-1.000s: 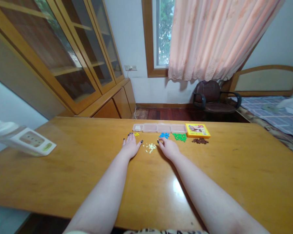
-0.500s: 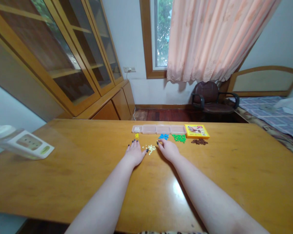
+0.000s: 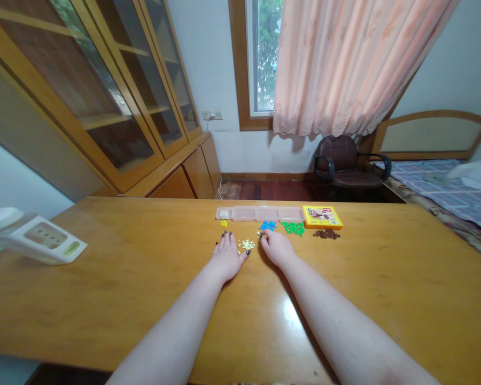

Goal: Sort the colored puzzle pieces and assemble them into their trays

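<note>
A loose pile of small cream-coloured plastic pieces (image 3: 247,244) lies on the table between my two hands. My left hand (image 3: 227,259) rests flat to the left of it, fingers spread, thumb close to the pile's near edge. To the right, my right hand (image 3: 277,247) has thumb and forefinger closed on a small cream piece (image 3: 258,234); its other fingers are curled. Beyond the hands sit small heaps of yellow pieces (image 3: 224,223), blue pieces (image 3: 268,226) and green pieces (image 3: 293,229). Brown pieces (image 3: 326,234) lie farther right.
A row of clear shallow plastic trays (image 3: 244,214) stands behind the heaps, ending at a yellow box (image 3: 323,217). A white-lidded clear container (image 3: 36,237) is on the table's left. Past the table are a glass-door cabinet (image 3: 144,155) and an armchair (image 3: 340,160).
My left hand has shifted slightly right and toward me, away from the yellow pieces. A cream piece now shows at my right fingertips.
</note>
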### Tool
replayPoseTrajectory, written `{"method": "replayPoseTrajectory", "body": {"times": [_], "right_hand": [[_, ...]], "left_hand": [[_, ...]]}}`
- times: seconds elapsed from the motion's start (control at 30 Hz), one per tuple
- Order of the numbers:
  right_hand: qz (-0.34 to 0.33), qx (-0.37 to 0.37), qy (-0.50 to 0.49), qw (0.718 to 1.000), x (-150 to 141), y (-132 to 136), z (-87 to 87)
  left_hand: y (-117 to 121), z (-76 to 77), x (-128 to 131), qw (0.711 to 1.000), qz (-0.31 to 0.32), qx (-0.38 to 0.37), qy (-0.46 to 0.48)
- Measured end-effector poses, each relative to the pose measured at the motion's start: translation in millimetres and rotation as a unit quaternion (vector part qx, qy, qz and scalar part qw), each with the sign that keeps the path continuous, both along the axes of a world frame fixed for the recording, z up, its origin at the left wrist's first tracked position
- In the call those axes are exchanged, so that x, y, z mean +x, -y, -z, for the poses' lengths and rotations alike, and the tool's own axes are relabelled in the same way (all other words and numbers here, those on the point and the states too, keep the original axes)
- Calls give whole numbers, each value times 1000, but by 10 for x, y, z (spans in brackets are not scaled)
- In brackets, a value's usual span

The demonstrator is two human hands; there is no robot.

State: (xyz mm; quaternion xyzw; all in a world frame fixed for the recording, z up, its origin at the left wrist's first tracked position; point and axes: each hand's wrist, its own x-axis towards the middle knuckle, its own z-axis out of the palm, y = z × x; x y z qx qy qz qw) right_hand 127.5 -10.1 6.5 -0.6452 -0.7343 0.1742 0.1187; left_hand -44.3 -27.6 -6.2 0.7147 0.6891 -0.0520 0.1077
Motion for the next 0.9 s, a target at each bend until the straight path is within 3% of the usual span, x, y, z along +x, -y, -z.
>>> {"method": "replayPoseTrajectory", "body": {"times": [0.2, 0.3, 0.4, 0.57, 0.63, 0.77, 0.9], "right_hand": [[-74, 12, 26, 997, -26, 25, 16], [-53, 34, 27, 998, -25, 19, 24], [-43, 39, 41, 997, -17, 9, 30], [-106, 28, 10, 994, 17, -10, 66], [-82, 28, -20, 996, 34, -30, 92], [-12, 24, -76, 997, 58, -74, 132], [2, 24, -102, 995, 65, -80, 133]], "left_hand": [[-23, 71, 183, 996, 79, 31, 11], [-93, 49, 173, 993, 113, 37, 25], [-135, 53, 158, 991, 123, 46, 32], [-220, 122, 157, 987, 138, 68, 45], [-234, 118, 153, 986, 138, 76, 51], [-62, 37, 200, 992, 101, 72, 26], [282, -7, 376, 998, 52, 12, -27]]}}
